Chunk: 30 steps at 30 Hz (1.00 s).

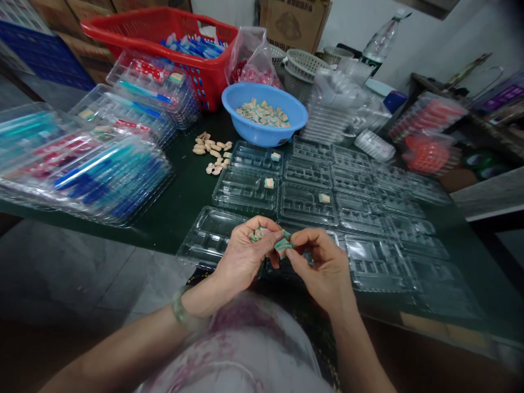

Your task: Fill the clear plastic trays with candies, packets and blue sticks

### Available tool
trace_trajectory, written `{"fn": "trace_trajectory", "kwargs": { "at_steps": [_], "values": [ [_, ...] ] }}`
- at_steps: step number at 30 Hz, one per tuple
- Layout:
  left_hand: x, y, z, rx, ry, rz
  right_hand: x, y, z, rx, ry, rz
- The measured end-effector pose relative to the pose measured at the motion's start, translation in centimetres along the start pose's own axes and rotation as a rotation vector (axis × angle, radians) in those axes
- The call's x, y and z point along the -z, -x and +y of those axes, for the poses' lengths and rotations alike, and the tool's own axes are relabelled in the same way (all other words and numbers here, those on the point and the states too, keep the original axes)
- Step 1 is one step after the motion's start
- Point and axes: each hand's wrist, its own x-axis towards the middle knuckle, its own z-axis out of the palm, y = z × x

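Observation:
My left hand is closed around several small striped pieces in green, pink and cream. Thumb and fingers of my right hand pinch one striped piece, which my left fingertips also touch. Both hands are over the near edge of rows of clear plastic trays. Single striped pieces lie in three of the trays, one of them in the tray beyond my left hand. Behind these trays a blue bowl holds many more such pieces.
Peanuts lie left of the bowl. Filled clear trays are stacked at the left. A red basket holds blue packets. Stacked empty trays and a bottle stand at the back right.

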Motion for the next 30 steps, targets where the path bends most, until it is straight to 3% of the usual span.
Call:
{"fn": "trace_trajectory", "kwargs": {
  "at_steps": [12, 16, 19, 24, 27, 30],
  "values": [
    [0.1, 0.1, 0.3, -0.03, -0.019, -0.049, 0.1, -0.7, -0.6, -0.013, 0.124, -0.097],
    [0.1, -0.2, 0.5, 0.007, -0.016, -0.104, -0.1, -0.8, -0.8, -0.015, 0.048, -0.046],
    [0.3, -0.6, 0.7, 0.047, 0.012, -0.108, 0.9, -2.0, -0.5, -0.038, 0.018, -0.027],
    [1.0, -1.1, 1.5, 0.069, 0.028, -0.072, 6.1, -8.1, 2.3, 0.003, 0.152, 0.067],
    [1.5, -1.2, 2.4, 0.087, 0.016, -0.042, 9.7, -13.5, 4.8, 0.05, 0.478, 0.09],
    [1.8, -1.3, 3.2, 0.12, 0.014, -0.014, 12.2, -18.5, 6.4, 0.05, 0.659, 0.07]
  ]
}}
